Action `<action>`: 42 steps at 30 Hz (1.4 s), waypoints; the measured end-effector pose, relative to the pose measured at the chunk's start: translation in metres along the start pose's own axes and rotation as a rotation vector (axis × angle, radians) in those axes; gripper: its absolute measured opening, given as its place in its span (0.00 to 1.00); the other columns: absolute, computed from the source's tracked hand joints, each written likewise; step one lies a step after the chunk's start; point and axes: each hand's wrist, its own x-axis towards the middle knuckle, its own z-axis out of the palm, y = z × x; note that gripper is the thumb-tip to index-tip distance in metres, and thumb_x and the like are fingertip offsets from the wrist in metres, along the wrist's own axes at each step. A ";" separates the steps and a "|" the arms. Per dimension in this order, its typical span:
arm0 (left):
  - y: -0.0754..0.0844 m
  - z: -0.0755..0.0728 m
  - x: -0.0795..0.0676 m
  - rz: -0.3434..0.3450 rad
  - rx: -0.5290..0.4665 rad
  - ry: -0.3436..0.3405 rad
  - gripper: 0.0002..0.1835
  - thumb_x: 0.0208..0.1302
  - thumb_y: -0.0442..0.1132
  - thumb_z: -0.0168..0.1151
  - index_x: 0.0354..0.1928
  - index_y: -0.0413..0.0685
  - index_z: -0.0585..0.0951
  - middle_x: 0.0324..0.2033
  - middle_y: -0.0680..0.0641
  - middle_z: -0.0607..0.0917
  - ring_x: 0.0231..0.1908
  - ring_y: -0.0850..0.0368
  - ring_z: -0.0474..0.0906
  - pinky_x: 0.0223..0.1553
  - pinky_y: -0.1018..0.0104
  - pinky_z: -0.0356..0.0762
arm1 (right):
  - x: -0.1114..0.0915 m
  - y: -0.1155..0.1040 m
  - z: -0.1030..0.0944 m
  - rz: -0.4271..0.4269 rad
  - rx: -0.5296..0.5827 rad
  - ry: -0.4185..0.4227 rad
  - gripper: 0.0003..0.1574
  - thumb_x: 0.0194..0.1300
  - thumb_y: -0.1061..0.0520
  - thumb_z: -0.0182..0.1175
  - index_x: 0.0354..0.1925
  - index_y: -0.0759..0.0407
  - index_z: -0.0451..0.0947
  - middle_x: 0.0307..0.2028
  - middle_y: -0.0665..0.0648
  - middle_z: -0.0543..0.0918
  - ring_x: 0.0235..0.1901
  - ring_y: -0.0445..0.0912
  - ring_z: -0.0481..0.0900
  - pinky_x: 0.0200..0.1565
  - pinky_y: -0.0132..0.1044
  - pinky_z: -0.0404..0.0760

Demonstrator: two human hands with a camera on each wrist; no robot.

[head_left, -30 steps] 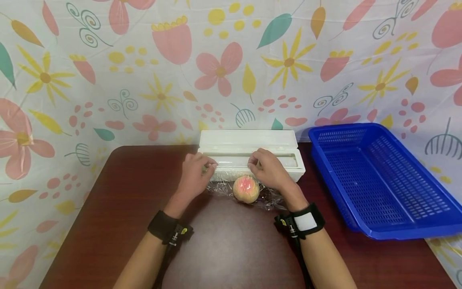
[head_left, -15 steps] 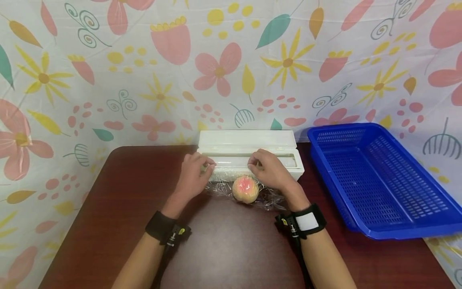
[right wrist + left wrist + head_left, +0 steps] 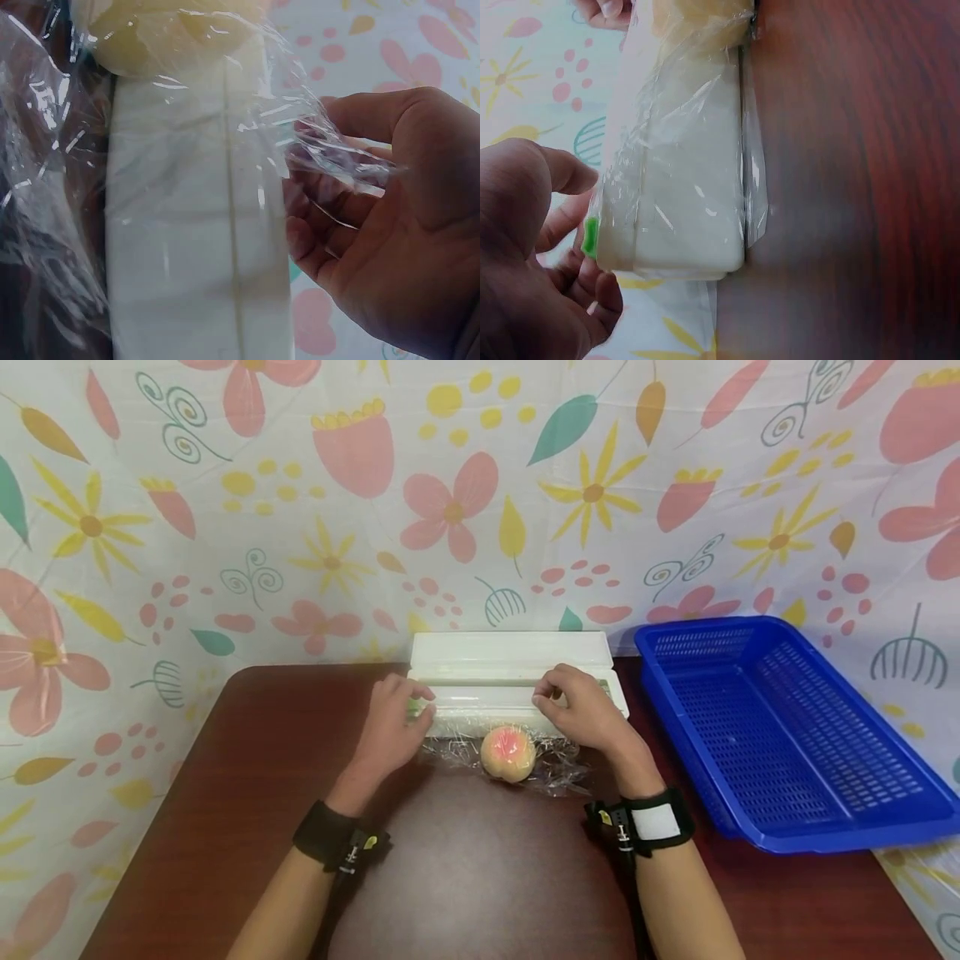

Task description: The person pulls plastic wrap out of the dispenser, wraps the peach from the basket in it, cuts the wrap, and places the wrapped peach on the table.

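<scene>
A peach sits in front of a long white cling film dispenser box, whose lid stands raised. Clear cling film runs from the box over its front and the peach. My left hand is at the box's left end, thumb and index finger apart, close to a small green piece. Toward the box's right end, my right hand has curled fingers and pinches the film's edge, which trails into the palm in the right wrist view.
At the right stands a blue plastic basket with perforated walls. Crumpled film lies on the dark red table beside the peach. A flower-print cloth hangs directly behind the box.
Both hands have moved outward along the box: the left slightly left, the right to the right. The left thumb and index finger are further apart. Green pieces now show at the box's ends.
</scene>
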 end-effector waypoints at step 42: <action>0.013 0.007 -0.031 -0.210 -0.055 0.116 0.34 0.53 0.55 0.70 0.56 0.50 0.66 0.52 0.45 0.56 0.54 0.50 0.57 0.54 0.56 0.64 | -0.010 -0.043 0.010 0.137 -0.223 -0.442 0.27 0.47 0.37 0.71 0.17 0.51 0.70 0.14 0.43 0.62 0.18 0.40 0.63 0.20 0.34 0.63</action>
